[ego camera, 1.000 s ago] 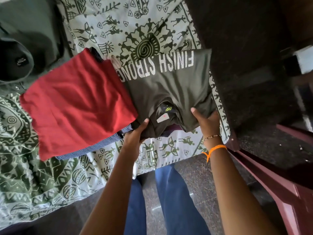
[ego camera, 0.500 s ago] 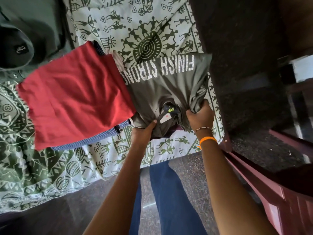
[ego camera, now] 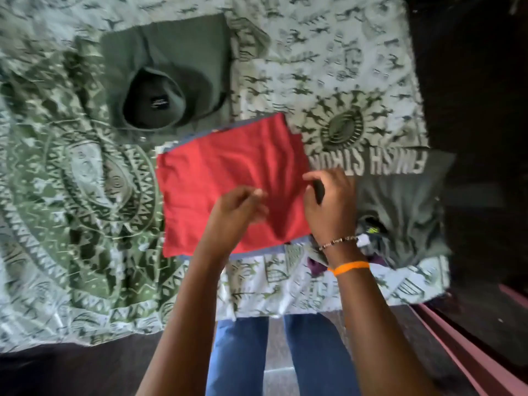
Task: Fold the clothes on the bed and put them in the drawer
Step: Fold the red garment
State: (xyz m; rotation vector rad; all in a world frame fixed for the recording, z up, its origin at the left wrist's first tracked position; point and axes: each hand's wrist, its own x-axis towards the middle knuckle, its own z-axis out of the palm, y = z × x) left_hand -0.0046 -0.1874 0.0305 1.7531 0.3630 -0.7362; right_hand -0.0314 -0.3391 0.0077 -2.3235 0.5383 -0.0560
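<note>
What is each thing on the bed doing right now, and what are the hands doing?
red shirt: folded flat, on top of a blue striped garment.
FINISH STRONG shirt: folded, rumpled, at the bed's edge.
green shirt: folded, collar up.
bedsheet: spread out, wrinkled.
left hand: over the red shirt, fingers loosely curled, holding nothing.
right hand: at the red shirt's right edge; grip blurred.

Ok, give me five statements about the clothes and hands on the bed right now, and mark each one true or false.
1. The red folded garment lies on a blue striped one. True.
2. The olive FINISH STRONG shirt lies left of the red garment. False: it lies to its right.
3. Both the left hand and the right hand are over the red garment. True.
4. The orange band is on the left wrist. False: the right wrist.
5. The dark green folded shirt lies on the floor. False: on the bedsheet.
</note>
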